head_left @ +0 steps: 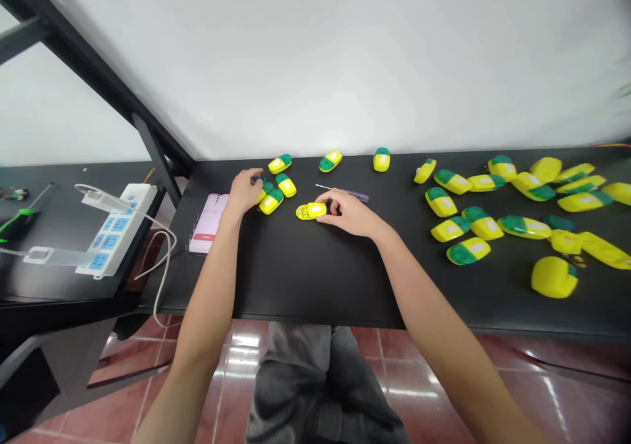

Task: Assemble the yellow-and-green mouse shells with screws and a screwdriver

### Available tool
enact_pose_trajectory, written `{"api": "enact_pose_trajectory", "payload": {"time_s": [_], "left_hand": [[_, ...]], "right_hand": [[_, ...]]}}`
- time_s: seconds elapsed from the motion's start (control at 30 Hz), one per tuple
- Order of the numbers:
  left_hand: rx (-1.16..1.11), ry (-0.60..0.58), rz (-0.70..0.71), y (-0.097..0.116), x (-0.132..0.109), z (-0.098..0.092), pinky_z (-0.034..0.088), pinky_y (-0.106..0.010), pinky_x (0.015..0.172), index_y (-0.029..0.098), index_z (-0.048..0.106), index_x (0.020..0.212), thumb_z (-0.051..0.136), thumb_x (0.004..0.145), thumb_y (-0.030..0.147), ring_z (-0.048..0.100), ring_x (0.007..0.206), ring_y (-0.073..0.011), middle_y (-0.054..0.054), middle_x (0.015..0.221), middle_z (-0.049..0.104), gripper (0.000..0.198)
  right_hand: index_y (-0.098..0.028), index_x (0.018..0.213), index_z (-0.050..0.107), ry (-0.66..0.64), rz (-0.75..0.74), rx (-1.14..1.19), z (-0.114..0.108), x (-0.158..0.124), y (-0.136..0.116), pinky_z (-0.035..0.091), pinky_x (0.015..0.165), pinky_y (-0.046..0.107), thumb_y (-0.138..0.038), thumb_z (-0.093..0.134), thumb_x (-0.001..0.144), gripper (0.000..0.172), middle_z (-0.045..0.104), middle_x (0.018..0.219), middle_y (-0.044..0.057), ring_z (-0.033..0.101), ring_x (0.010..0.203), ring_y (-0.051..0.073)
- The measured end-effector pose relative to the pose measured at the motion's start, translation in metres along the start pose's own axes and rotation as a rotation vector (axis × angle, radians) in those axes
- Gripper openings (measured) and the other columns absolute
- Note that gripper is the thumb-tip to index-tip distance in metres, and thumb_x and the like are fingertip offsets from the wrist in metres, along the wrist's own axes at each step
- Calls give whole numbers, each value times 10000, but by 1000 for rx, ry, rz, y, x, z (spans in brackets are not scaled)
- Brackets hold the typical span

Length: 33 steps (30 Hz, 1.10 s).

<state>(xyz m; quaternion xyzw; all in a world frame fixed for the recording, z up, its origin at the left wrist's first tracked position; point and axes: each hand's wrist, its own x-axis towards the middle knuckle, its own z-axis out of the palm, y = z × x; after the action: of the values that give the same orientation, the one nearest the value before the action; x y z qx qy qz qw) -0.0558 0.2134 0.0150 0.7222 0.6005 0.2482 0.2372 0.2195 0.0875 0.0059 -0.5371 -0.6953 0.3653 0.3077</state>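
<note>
going left to right: far left of the left hand (245, 191) there's a green-handled screwdriver (17, 225) on a dark side desk (54, 194), then a white power strip (118, 230) with a white cable (167, 260) looping off it. just left of that hand, a phone (210, 223) lies pink screen up on the black table (305, 279).

the left hand's fingertips (250, 177) are on the green end of a yellow-and-green shell (261, 184), right by a small cluster of shells (276, 197). can't tell if it's clenched on it or just touching. between the hands, the right hand (348, 212) has a yellow shell (310, 211) pinched by its right end.

just behind the right hand is a purple-handled screwdriver (357, 196). three more shells (330, 161) are spread out past the fingers, and well right of that hand is a messy heap of shells (522, 214), with a fat yellow one (555, 277) near the front.
</note>
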Motion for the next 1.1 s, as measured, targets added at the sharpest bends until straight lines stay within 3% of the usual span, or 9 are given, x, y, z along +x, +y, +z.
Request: {"api": "enact_pose_trajectory", "payload": {"time_s": [0.37, 0.63, 0.8, 0.93, 1.1], "left_hand": [[-248, 58, -75, -1, -1, 4, 591, -392, 952, 144, 801, 1054, 619, 753, 84, 722, 937, -229, -108, 1088, 809, 357], [-467, 152, 0, 22, -13, -1, 595, -330, 895, 171, 775, 1058, 669, 829, 194, 743, 957, -202, -102, 1163, 795, 254], [-715, -92, 134, 39, -25, 2, 578, -321, 845, 178, 788, 1024, 831, 780, 352, 723, 853, -178, -86, 1046, 809, 303], [-708, -240, 194, 57, -38, 15, 571, -324, 817, 172, 788, 1012, 822, 810, 394, 703, 794, -164, -70, 948, 795, 302], [-689, -320, 259, 69, -49, 28, 598, -338, 856, 179, 779, 1017, 754, 856, 356, 737, 915, -189, -85, 1078, 774, 240]], "right_hand": [[-221, 1063, 704, -4, 17, 9, 3, 0, -2, 447, 720, 334, -363, 779, 823, 289, 645, 927, 19, 530, 740, 167], [-216, 1062, 690, -27, 44, 33, 0, -1, -10, 466, 720, 337, -310, 740, 832, 254, 581, 899, 4, 536, 728, 162], [-231, 1142, 666, -25, 67, 80, -6, -5, -4, 494, 701, 334, -367, 722, 848, 329, 591, 1082, 35, 530, 707, 133], [-242, 1143, 648, 81, 16, 166, -3, -3, -8, 509, 699, 342, -456, 759, 821, 402, 593, 1179, 55, 512, 685, 118], [-236, 1068, 637, 128, -5, 234, 5, 3, -13, 435, 621, 323, -533, 730, 855, 378, 622, 851, -13, 486, 609, 127]]}}
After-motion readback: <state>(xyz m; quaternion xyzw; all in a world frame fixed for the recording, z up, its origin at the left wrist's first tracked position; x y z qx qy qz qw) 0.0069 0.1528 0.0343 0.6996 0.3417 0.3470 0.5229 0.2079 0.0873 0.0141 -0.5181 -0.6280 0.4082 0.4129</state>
